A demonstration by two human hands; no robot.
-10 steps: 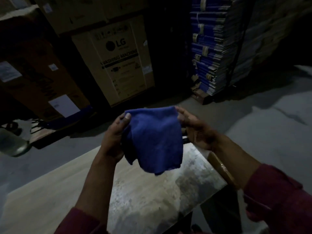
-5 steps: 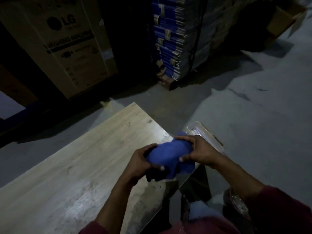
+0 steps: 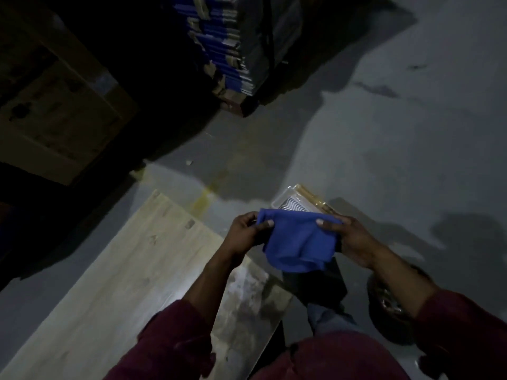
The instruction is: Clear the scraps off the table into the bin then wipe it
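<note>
a: where is the cloth (image 3: 300,242)?
b: between the left hand (image 3: 248,233) and right hand (image 3: 354,242), held up past the tabletop's (image 3: 115,270) right far corner.
a: and beyond it?
b: a tray (image 3: 299,200) on the floor (image 3: 384,133), just behind the cloth. farther back a stack of flat cartons (image 3: 219,48), and a big box (image 3: 63,119) to its left.

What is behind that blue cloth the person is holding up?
Behind the blue cloth, held by the left hand and right hand, a clear tray on the floor shows partly. The rest of it is covered.
</note>
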